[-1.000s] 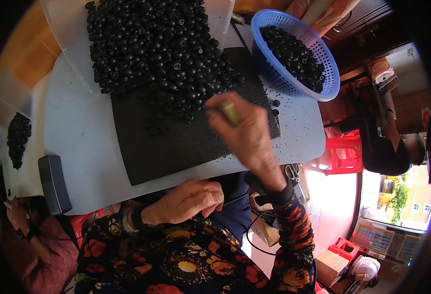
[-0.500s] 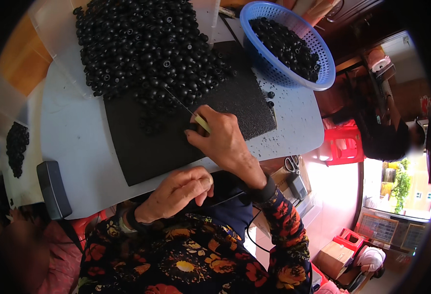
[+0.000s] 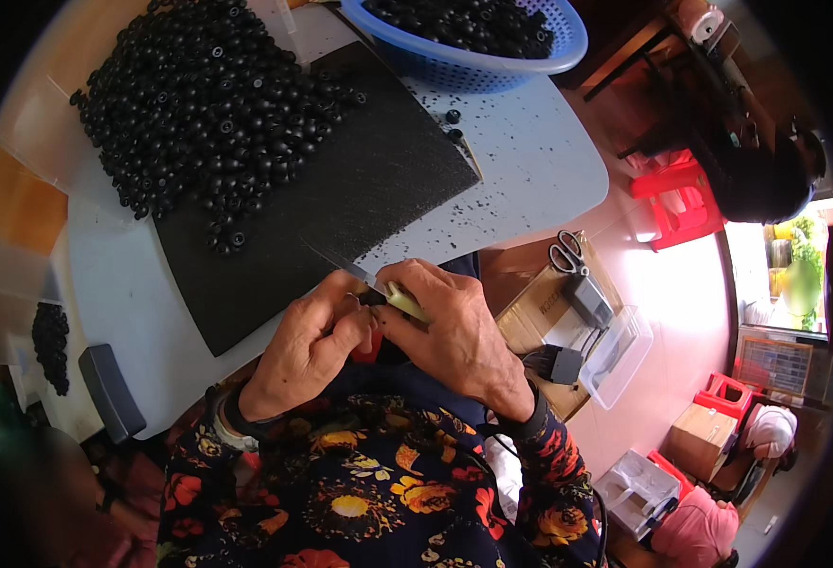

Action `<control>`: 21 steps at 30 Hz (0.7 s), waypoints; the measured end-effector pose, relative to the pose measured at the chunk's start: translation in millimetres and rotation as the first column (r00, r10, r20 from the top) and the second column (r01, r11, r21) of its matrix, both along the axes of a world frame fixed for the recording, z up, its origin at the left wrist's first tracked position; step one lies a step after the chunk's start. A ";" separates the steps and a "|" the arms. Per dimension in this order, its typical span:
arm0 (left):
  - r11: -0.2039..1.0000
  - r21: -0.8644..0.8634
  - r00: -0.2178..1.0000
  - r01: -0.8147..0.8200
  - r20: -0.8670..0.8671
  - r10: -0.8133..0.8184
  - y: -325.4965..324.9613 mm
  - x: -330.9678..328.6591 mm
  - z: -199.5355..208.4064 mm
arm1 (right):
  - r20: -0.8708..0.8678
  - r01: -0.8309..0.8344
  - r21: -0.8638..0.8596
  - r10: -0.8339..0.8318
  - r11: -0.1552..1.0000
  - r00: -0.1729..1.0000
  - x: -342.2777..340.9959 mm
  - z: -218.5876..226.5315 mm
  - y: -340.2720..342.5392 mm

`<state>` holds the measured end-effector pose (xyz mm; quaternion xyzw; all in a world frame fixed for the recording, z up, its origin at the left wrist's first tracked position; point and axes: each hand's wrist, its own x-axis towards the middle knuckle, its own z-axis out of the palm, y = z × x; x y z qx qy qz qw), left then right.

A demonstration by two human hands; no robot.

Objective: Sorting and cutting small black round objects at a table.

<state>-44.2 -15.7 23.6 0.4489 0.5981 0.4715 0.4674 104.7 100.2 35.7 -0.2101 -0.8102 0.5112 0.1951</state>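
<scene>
My right hand (image 3: 459, 336) is closed around a small knife (image 3: 405, 301) with a pale yellow-green handle; its thin blade points up and left over the table's front edge. Against it, my left hand (image 3: 298, 360) pinches with thumb and fingertips; whatever is between them is hidden. Beyond both hands lies a black mat (image 3: 341, 175) on a pale table (image 3: 530, 175). A big heap of small, round black caps (image 3: 199, 123) covers the mat's far left part. More black pieces fill a blue plastic basket (image 3: 568, 43) at the back.
Black crumbs and two loose caps (image 3: 453, 116) lie right of the mat. A dark box-shaped device (image 3: 112, 393) stands at the table's left edge. To my right are scissors (image 3: 566, 252) on a cardboard box and a clear tray (image 3: 620, 355). A person (image 3: 767, 180) in black sits beyond.
My right hand has brought the knife back from the heap to my left hand, so both hands now meet. The view has shifted, with the heap and basket nearer the top edge.
</scene>
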 end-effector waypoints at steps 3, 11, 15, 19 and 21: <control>1.000 -0.019 0.997 0.020 -0.075 -0.022 2.5 7.2 3.1 | -0.033 0.019 0.013 -0.019 1.000 0.999 8.1 0.8 -2.0; 0.997 0.052 0.998 0.061 -0.003 -0.061 6.1 16.7 -5.0 | -0.159 0.149 -0.152 -0.173 0.977 0.972 17.7 -23.4 -13.3; 0.995 0.064 0.997 0.070 0.012 -0.071 4.6 18.9 -13.3 | -0.159 0.167 -0.330 -0.229 0.929 0.960 19.4 -18.9 -19.4; 0.992 0.124 0.999 0.024 0.030 -0.028 9.0 24.3 -15.5 | -0.208 0.149 -0.573 -0.319 0.806 0.925 18.5 -28.7 -25.9; 0.996 0.090 1.000 0.014 0.020 -0.015 12.7 25.3 -12.7 | -0.201 0.207 -0.592 -0.391 0.779 0.898 24.2 -30.2 -30.7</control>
